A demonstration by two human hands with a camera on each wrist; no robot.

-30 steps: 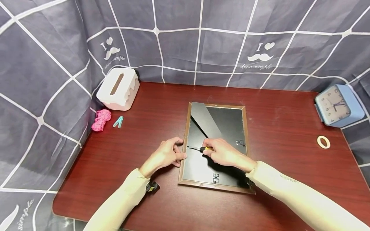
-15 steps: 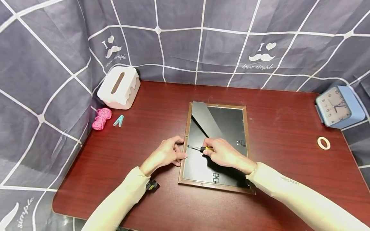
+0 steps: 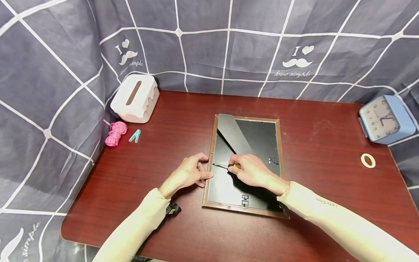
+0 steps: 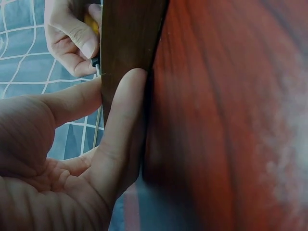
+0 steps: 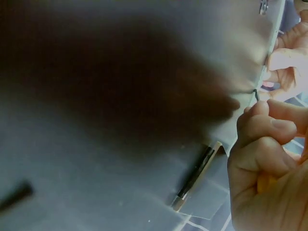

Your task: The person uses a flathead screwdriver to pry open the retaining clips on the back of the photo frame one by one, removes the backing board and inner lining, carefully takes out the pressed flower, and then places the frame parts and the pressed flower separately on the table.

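A brown picture frame (image 3: 212, 145) lies face down on the red-brown table (image 3: 311, 127), its black backing board (image 3: 258, 142) up. My right hand (image 3: 252, 171) grips a small screwdriver (image 3: 229, 166) with a yellow handle; its thin shaft points left and its tip meets the frame's left edge. In the right wrist view the fingers (image 5: 262, 139) curl round the yellow handle (image 5: 264, 183). My left hand (image 3: 190, 173) rests against the frame's left side, thumb and fingers pressing the brown frame (image 4: 127, 38), as the left wrist view shows.
A white tissue box (image 3: 135, 98) stands at the back left, with a pink cord bundle (image 3: 114, 133) and a teal clip (image 3: 134, 135) near it. A blue clock (image 3: 386, 118) and a tape roll (image 3: 367, 160) sit at the right edge. Grey checked cloth (image 3: 212, 43) walls the table.
Almost nothing differs. The right hand with the screwdriver has shifted very slightly up along the frame's left edge; the left hand stays put.
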